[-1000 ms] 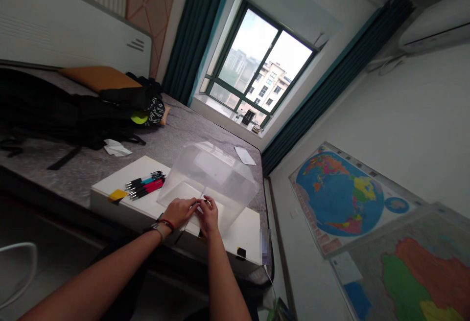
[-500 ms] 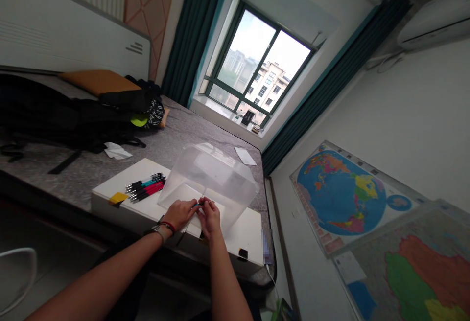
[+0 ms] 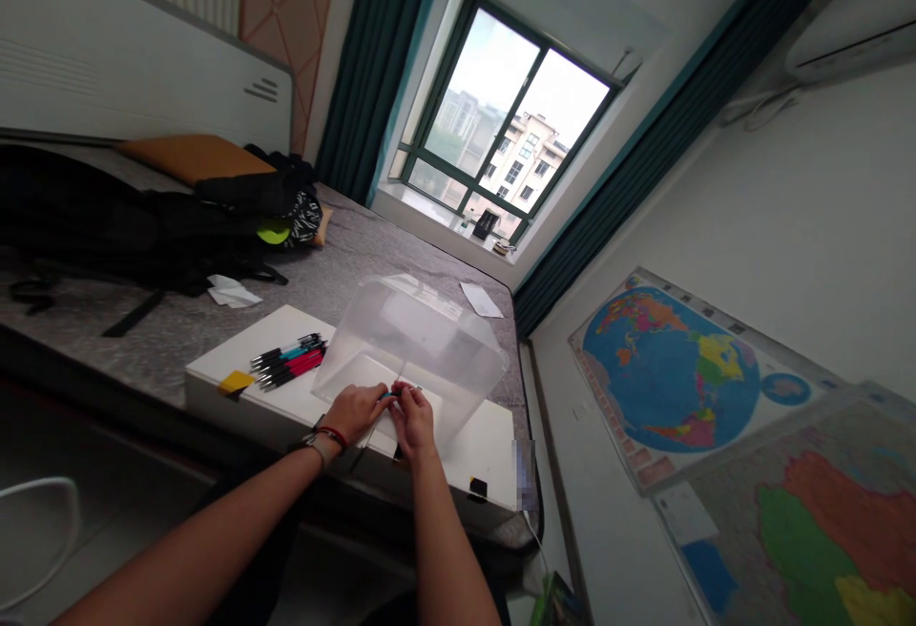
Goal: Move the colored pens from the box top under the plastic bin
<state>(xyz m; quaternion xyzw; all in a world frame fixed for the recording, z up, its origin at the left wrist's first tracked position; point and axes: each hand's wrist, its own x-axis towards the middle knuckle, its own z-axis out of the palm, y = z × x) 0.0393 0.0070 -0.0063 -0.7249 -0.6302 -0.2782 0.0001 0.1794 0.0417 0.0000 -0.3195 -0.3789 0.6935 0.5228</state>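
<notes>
In the head view, my left hand (image 3: 356,413) is closed, pinching one end of a slim blue and black pen (image 3: 388,395). The fingers of my right hand (image 3: 415,421) close on its other end, and they hide most of it. Both hands are in front of a clear plastic bin (image 3: 458,359), which stands tilted with its open side toward me on a white box (image 3: 493,445). Left of the bin, several pens (image 3: 290,362) in black, blue and red lie side by side on the same box.
The box rests on a grey mattress (image 3: 343,254). Behind it are a black backpack (image 3: 129,225), a crumpled tissue (image 3: 233,291) and a white paper (image 3: 480,300). At the right end of the box is a blurred object with a white cable (image 3: 533,532). Wall maps (image 3: 665,378) hang at right.
The view has shifted slightly, so the box and bin sit a little differently in the picture. Both hands keep hold of the pen, with only slight finger movement.
</notes>
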